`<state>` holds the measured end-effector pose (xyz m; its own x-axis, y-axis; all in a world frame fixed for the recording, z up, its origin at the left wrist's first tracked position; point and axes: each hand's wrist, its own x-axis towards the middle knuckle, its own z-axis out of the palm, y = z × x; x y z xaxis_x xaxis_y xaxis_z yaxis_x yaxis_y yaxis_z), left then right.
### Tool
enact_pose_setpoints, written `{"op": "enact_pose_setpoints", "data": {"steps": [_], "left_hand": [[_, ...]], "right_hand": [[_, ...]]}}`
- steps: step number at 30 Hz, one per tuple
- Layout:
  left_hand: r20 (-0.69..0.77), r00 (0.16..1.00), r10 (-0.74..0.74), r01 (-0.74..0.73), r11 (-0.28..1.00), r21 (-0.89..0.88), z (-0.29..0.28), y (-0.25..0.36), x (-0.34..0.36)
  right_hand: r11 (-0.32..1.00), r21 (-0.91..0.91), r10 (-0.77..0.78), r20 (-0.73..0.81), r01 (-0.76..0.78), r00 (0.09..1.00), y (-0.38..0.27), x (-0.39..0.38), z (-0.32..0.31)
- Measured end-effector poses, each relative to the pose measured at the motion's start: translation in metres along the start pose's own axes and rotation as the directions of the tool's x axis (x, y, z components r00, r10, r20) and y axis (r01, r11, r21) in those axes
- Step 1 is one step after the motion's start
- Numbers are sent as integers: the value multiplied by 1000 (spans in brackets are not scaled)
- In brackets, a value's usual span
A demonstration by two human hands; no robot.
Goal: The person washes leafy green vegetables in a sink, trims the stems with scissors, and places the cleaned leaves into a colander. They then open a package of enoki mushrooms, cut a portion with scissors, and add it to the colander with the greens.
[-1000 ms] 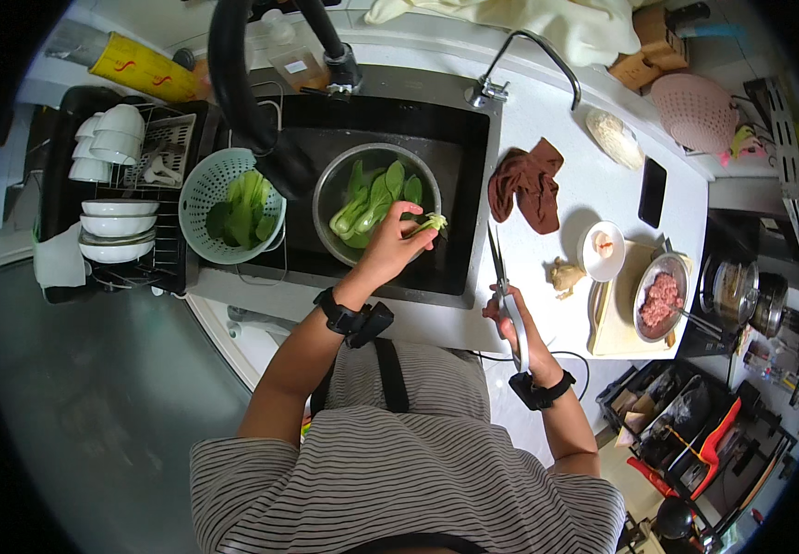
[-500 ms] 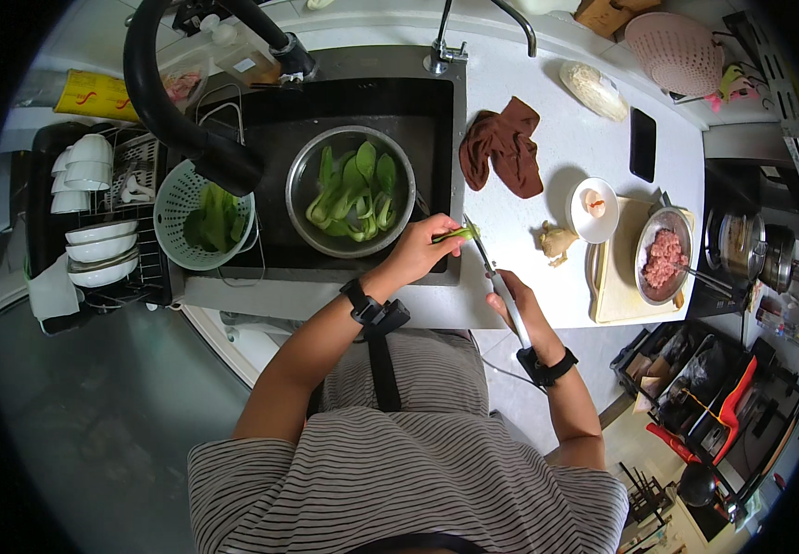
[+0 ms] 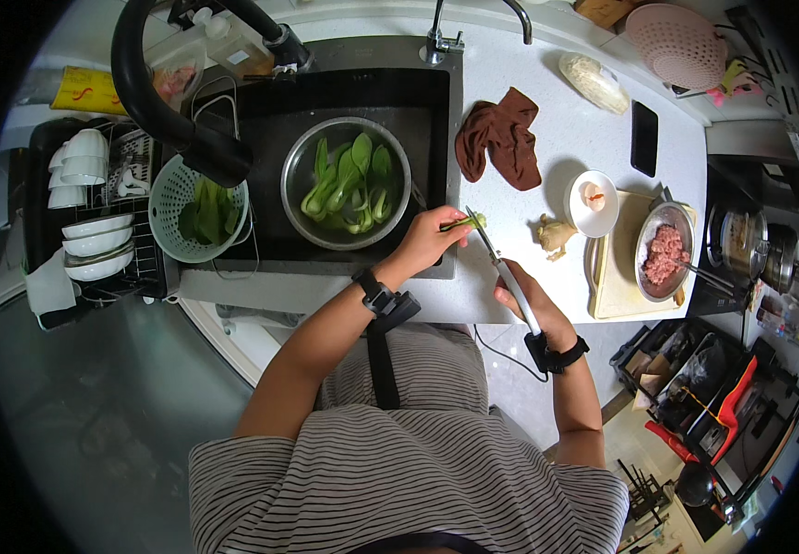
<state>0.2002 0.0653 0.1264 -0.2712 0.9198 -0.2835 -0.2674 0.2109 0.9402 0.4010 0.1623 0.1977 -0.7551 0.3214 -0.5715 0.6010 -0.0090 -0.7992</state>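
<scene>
My left hand, at the right edge of the sink, pinches a small piece of bok choy. My right hand grips a pair of kitchen scissors with a pale handle. The scissor blades point away from me and meet the outer end of the bok choy piece; how far apart they are is hard to see. Left of my hands, a steel bowl in the sink holds several green bok choy pieces in what looks like water. Further left, a pale green colander contains more green leaves.
The black sink has a black faucet over its left side. Rightward on the counter lie a brown cloth, ginger, a white bowl, a phone, and a cutting board under a bowl of minced meat.
My right hand and the scissors have shifted slightly right. My left hand still holds the bok choy piece at the blades. The whole view has shifted a little.
</scene>
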Motion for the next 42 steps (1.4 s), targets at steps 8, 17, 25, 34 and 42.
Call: {"op": "enact_pose_setpoints", "data": {"steps": [8, 17, 25, 34, 42], "left_hand": [[-3, 1000, -14, 15, 999, 31, 6, -1, 4], [99, 994, -52, 50, 998, 29, 17, -23, 23], [104, 994, 35, -23, 994, -110, -35, -4, 15], [-571, 772, -279, 452, 872, 185, -232, -58, -3], [-315, 947, 55, 290, 270, 918, -190, -126, 29]], "right_hand": [[998, -68, 1, -75, -6, 997, 0, 4, -8], [979, 37, 205, -213, -201, 955, 13, 11, -2], [932, 341, 258, -388, -123, 885, 6, 8, 12], [969, 238, 139, -296, -68, 945, -28, 22, 43], [977, -93, 104, -586, -194, 804, -10, 36, 50]]}}
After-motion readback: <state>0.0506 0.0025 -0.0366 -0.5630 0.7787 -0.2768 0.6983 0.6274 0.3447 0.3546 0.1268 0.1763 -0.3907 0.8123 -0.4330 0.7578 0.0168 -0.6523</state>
